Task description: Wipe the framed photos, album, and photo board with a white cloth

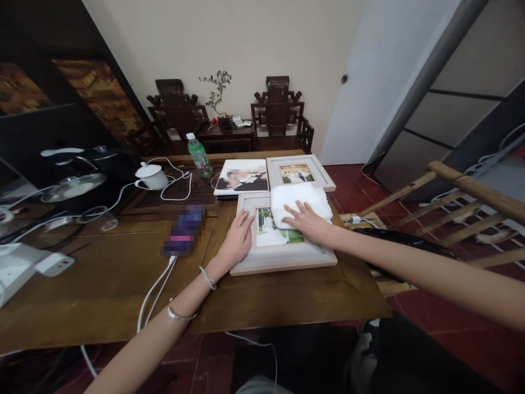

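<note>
On the wooden table a pale picture frame [283, 261] lies face up near me, with a photo of a figure in white on greenery. My left hand [237, 239] grips the frame's left edge, its fingers over the rim and the thumb hidden. A thick, folded white cloth [314, 200] covers the upper right of this frame. My right hand [307, 221] holds the cloth down against the frame, fingers over its top. Behind lie a second pale frame [320, 164] with a photo and a white-edged picture panel [241, 175].
Left of the frames lie a blurred phone [184, 230] on a white cable, a lidded white cup [151, 176] and a green-labelled bottle [198, 156]. A power strip [18, 265], cables and kettles crowd the far left. A bamboo chair [463, 191] stands at right.
</note>
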`<action>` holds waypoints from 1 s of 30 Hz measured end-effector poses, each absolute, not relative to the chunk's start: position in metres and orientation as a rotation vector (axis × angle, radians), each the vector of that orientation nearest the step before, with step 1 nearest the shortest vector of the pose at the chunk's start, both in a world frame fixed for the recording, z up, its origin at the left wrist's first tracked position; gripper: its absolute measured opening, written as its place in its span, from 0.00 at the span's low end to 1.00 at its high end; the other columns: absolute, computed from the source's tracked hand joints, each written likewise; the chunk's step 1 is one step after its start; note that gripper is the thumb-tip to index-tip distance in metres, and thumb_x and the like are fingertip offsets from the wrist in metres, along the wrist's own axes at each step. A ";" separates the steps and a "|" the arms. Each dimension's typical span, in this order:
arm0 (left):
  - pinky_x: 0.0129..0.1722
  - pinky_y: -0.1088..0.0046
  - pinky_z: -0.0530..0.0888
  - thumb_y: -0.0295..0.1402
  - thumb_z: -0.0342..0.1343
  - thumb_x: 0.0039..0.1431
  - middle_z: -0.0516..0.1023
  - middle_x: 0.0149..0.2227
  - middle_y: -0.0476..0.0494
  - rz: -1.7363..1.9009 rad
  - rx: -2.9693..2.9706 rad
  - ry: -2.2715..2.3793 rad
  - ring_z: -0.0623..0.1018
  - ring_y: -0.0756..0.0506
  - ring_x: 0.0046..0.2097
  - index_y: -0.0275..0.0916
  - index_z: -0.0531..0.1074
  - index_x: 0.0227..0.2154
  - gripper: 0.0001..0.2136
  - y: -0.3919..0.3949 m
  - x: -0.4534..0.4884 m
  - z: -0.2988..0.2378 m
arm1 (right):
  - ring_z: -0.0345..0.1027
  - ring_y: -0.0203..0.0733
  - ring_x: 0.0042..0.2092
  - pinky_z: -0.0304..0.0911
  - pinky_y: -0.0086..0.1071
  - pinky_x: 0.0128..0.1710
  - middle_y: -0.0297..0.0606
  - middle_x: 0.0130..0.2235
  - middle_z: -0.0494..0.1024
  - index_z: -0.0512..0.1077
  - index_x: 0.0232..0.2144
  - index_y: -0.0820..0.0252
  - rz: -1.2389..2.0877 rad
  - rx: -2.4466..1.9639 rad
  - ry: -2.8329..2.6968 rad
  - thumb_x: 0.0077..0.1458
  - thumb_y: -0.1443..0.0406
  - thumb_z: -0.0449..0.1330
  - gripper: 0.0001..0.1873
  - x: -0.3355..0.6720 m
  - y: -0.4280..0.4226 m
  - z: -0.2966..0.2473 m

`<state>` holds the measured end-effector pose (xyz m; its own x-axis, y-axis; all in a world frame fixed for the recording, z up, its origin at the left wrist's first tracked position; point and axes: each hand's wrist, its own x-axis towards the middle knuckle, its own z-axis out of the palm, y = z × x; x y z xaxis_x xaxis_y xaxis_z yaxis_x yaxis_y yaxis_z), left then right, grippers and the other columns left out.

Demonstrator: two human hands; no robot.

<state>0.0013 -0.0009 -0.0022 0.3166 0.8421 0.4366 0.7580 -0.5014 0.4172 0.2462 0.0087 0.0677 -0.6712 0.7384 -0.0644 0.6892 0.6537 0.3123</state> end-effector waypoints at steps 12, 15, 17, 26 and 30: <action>0.62 0.56 0.57 0.27 0.40 0.61 0.58 0.62 0.35 0.904 2.406 1.481 0.53 0.40 0.65 0.33 0.63 0.54 0.19 -0.005 0.003 0.002 | 0.45 0.65 0.62 0.51 0.54 0.56 0.48 0.64 0.52 0.57 0.59 0.57 -0.350 1.128 2.626 0.39 0.82 0.54 0.43 0.235 -0.111 0.111; 0.61 0.56 0.57 0.28 0.40 0.62 0.58 0.62 0.34 0.891 2.418 1.478 0.54 0.41 0.65 0.32 0.63 0.54 0.19 -0.004 0.002 0.002 | 0.40 0.63 0.63 0.48 0.56 0.57 0.46 0.64 0.51 0.58 0.58 0.57 -0.312 1.143 2.684 0.38 0.84 0.51 0.43 0.239 -0.100 0.098; 0.61 0.56 0.57 0.30 0.40 0.63 0.59 0.61 0.34 0.894 2.428 1.471 0.54 0.41 0.64 0.33 0.63 0.55 0.19 -0.004 0.002 0.002 | 0.38 0.61 0.64 0.46 0.56 0.58 0.46 0.64 0.50 0.59 0.57 0.58 -0.253 1.156 2.750 0.37 0.84 0.49 0.42 0.244 -0.081 0.086; 0.62 0.56 0.57 0.31 0.39 0.64 0.59 0.61 0.33 0.893 2.425 1.442 0.55 0.41 0.64 0.33 0.63 0.54 0.19 -0.004 0.001 0.004 | 0.35 0.55 0.65 0.45 0.54 0.58 0.45 0.65 0.47 0.60 0.56 0.60 0.216 1.370 2.864 0.38 0.87 0.42 0.42 0.261 0.036 0.069; 0.62 0.57 0.56 0.31 0.39 0.63 0.59 0.61 0.33 0.907 2.410 1.439 0.55 0.41 0.64 0.31 0.64 0.54 0.19 -0.004 0.001 0.004 | 0.37 0.58 0.64 0.45 0.58 0.57 0.43 0.65 0.51 0.61 0.56 0.59 0.247 1.323 2.774 0.40 0.86 0.43 0.41 0.251 0.043 0.072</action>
<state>0.0010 -0.0038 0.0043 0.3412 0.8484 0.4047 0.7313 -0.5101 0.4528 0.2515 0.0430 0.0721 -0.6301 0.7763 0.0164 0.7670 0.6190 0.1693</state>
